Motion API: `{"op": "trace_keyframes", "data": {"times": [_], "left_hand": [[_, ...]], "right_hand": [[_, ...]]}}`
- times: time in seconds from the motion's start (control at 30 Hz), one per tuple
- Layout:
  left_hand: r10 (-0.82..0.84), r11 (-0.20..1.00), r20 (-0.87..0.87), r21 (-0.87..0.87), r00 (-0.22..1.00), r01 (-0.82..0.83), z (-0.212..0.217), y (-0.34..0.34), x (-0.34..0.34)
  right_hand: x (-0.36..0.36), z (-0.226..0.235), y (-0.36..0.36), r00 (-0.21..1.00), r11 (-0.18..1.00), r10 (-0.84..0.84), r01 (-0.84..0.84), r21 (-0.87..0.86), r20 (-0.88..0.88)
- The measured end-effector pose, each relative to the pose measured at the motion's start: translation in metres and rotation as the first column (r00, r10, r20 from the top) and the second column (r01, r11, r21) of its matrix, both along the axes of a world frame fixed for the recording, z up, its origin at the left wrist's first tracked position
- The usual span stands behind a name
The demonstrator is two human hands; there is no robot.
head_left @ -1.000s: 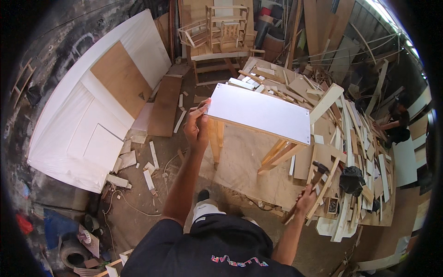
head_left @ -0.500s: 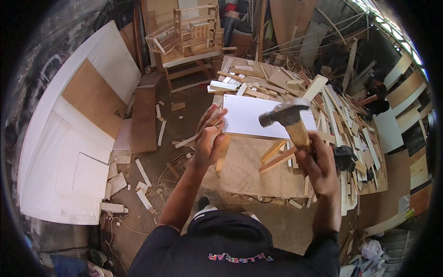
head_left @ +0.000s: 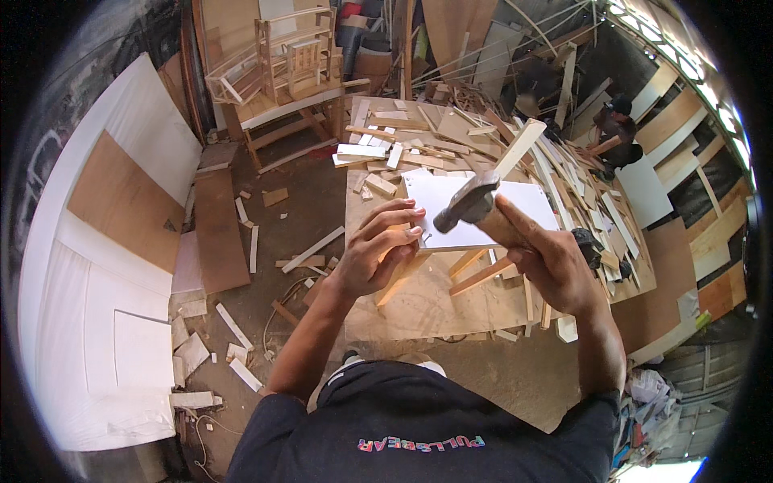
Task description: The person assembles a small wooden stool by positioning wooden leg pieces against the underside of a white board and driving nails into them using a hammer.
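A small stool or bench with a white rectangular top (head_left: 451, 217) and pale wooden legs (head_left: 400, 279) stands in front of me. My right hand (head_left: 555, 266) is closed round the wooden handle of a claw hammer (head_left: 475, 200), its dark metal head over the white top. At the top's left end, my left hand (head_left: 378, 248) has its fingers spread, the fingertips at the edge. A nail (head_left: 427, 238) shows near the front left corner of the top, beside my left thumb and fingers. Whether the nail is standing in the board, I cannot tell.
The stool rests on a large wooden work table (head_left: 386, 322). Wood offcuts (head_left: 394, 153) are heaped on its far and right sides. White panels (head_left: 97, 322) lean at the left. A wooden frame piece (head_left: 294, 72) stands at the back. Another person (head_left: 616, 133) crouches at far right.
The view has shifted, and the scene sits further left in it. My left fingers have spread apart at the board's end. The hammer stays in my right hand, its head now turned lower over the top.
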State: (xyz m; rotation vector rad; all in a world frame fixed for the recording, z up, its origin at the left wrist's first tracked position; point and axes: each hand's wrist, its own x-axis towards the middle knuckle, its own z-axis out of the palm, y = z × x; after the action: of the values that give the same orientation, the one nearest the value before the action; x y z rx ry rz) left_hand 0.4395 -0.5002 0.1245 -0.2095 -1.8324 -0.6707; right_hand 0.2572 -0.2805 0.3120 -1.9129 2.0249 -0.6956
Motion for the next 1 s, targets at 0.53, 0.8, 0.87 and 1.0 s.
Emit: {"op": "trace_keyframes", "data": {"times": [0.53, 0.8, 0.87, 1.0], "left_hand": [[-0.084, 0.996, 0.135, 0.006, 0.987, 0.084, 0.024, -0.027, 0.005], [-0.139, 0.989, 0.145, -0.037, 0.979, 0.146, 0.023, -0.038, 0.004], [-0.144, 0.989, 0.141, -0.015, 0.979, 0.148, 0.024, -0.035, 0.004], [-0.167, 0.985, 0.130, -0.007, 0.977, 0.170, 0.022, -0.035, 0.002]], "right_hand": [[0.028, 0.018, 0.017, 0.926, 0.934, -0.318, 0.343, -0.098, 0.202], [0.033, 0.009, 0.019, 0.934, 0.942, -0.327, 0.333, -0.025, 0.141], [0.030, 0.011, 0.022, 0.900, 0.922, -0.371, 0.386, -0.020, 0.230], [0.038, 0.012, 0.011, 0.990, 0.995, -0.074, 0.081, 0.056, -0.117]]}}
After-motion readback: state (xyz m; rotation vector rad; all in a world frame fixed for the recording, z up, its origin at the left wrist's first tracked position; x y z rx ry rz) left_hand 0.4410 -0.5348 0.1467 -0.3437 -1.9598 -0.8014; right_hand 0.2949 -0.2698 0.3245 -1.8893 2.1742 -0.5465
